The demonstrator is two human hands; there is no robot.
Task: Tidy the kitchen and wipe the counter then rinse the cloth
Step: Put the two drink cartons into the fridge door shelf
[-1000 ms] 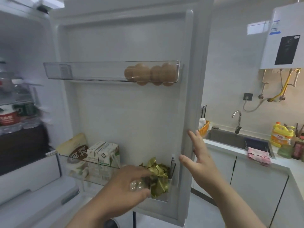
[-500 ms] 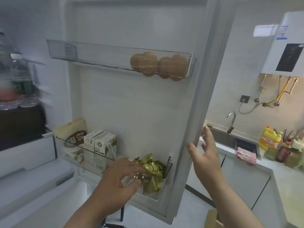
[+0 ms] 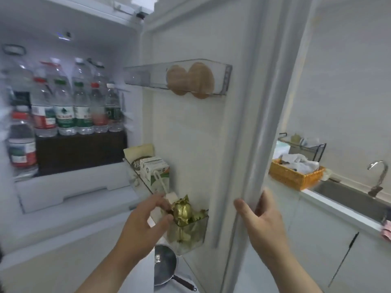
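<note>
Evidently early: left hand [image 3: 146, 225] loose-fingered beside foil [image 3: 183, 210], right hand [image 3: 262, 218] clasping the door [image 3: 190, 134]; wiping, rinsing remain.

Foil wrappers [image 3: 183, 212] are gold, eggs [image 3: 190, 80] tan, the carton [image 3: 157, 174] white and green, the woven basket [image 3: 294, 176] orange, the fridge door [image 3: 190, 134] white.
</note>
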